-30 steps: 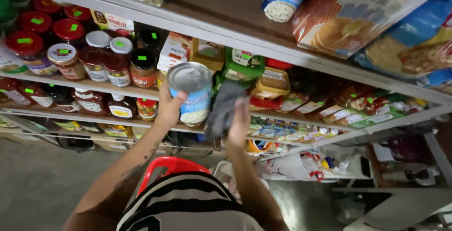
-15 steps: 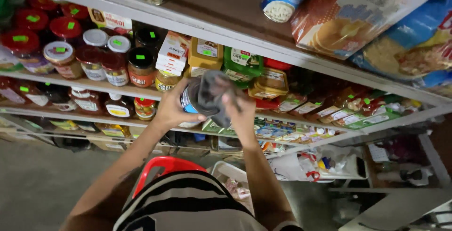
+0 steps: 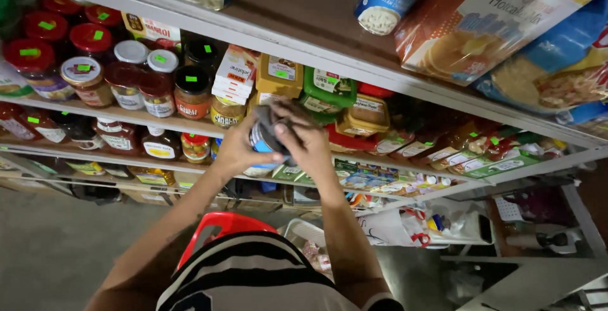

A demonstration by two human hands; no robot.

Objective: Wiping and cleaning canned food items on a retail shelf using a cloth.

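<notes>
Both hands now closed over can (image 3: 261, 141), grey cloth (image 3: 269, 121) covering it

Item under handling: one can (image 3: 261, 143) with a blue-and-white label, held tilted in front of the middle shelf row. A dark grey cloth (image 3: 269, 121) covers its upper end. Lid hidden; only part of the label shows between the fingers.
</notes>
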